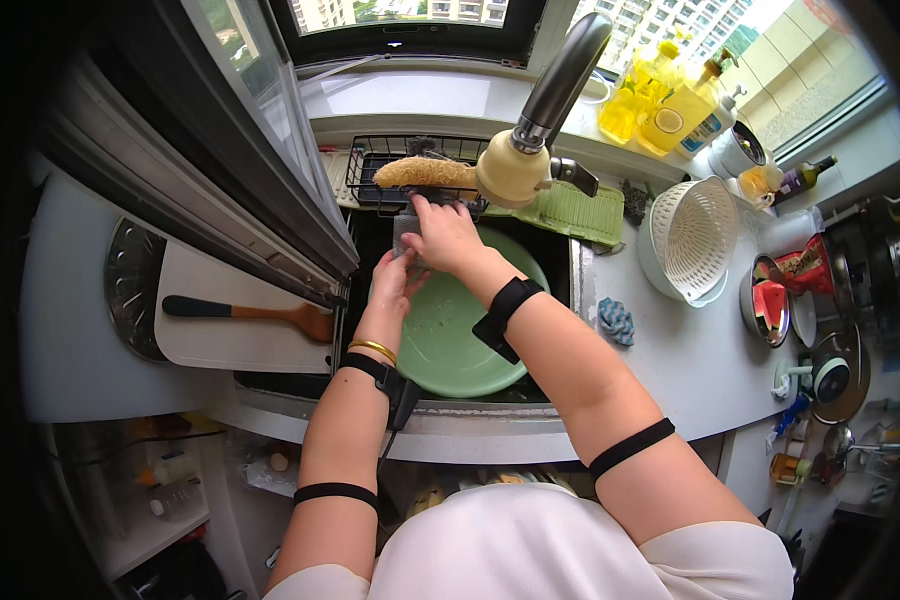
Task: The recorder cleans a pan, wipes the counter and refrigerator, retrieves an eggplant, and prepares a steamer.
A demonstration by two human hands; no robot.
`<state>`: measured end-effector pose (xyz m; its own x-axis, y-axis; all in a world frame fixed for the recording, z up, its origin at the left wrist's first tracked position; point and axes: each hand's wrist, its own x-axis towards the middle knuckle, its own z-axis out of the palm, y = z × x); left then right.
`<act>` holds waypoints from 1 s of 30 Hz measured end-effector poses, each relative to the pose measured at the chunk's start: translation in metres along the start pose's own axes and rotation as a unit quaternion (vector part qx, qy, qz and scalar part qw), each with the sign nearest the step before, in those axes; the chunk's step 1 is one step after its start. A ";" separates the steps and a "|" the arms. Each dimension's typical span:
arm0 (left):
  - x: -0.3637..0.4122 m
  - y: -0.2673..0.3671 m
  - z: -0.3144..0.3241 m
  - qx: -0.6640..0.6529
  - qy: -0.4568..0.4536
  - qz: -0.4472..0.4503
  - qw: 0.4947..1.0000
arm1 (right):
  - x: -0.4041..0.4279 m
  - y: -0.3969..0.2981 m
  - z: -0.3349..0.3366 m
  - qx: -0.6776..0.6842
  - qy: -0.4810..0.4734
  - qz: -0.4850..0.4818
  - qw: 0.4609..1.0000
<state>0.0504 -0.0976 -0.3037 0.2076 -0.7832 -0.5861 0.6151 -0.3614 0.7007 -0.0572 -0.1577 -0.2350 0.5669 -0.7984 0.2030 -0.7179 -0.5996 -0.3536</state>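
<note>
A grey mesh cloth [406, 229] hangs at the front edge of a black wire rack [360, 171], behind the sink. My right hand [447, 235] grips the cloth near its top, fingertips against the rack's front. Lower down, my left hand [396, 286] has the cloth's bottom end between thumb and fingers. Below both hands, a light green basin [457, 337] sits in the dark sink, its bottom wet. A loofah [424, 173] lies across the rack, and a dark scouring pad [421, 145] is behind it.
The faucet [551, 97] with its cream-coloured head overhangs the rack's right end. An opened window sash [270, 180] juts in from the left. A wooden spatula [270, 311] rests on a white board [217, 345]. To the right are a white colander [694, 232] and a crumpled blue cloth [616, 321].
</note>
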 end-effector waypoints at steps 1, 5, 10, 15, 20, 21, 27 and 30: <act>-0.001 0.000 0.002 0.012 -0.002 0.001 1.000 | 0.002 0.001 -0.007 0.006 -0.059 0.027 0.998; 0.001 0.002 -0.004 0.101 0.025 0.003 0.995 | -0.008 0.000 -0.031 0.020 0.057 -0.033 0.998; -0.029 0.006 -0.012 0.149 0.063 -0.015 0.987 | -0.085 0.007 -0.058 0.142 0.036 0.051 0.988; -0.069 -0.015 -0.041 0.256 -0.083 0.081 0.960 | -0.200 0.083 -0.065 0.094 0.074 0.202 0.972; -0.111 -0.030 -0.051 0.380 -0.125 0.108 0.910 | -0.268 0.114 -0.091 0.043 0.133 0.326 0.935; -0.114 -0.036 -0.052 0.405 -0.130 0.142 0.894 | -0.274 0.118 -0.092 0.048 0.152 0.342 0.926; -0.121 -0.047 -0.041 0.462 -0.124 0.101 0.872 | -0.275 0.143 -0.064 0.092 0.202 0.378 0.899; -0.124 -0.044 -0.035 0.431 -0.121 0.100 0.889 | -0.267 0.145 -0.054 0.084 0.177 0.397 0.897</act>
<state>0.0243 0.0335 -0.2763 0.0131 -0.9235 -0.3834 -0.2485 -0.3744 0.8933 -0.3343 -0.0346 -0.2909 -0.2808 -0.9553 0.0931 -0.7510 0.1582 -0.6411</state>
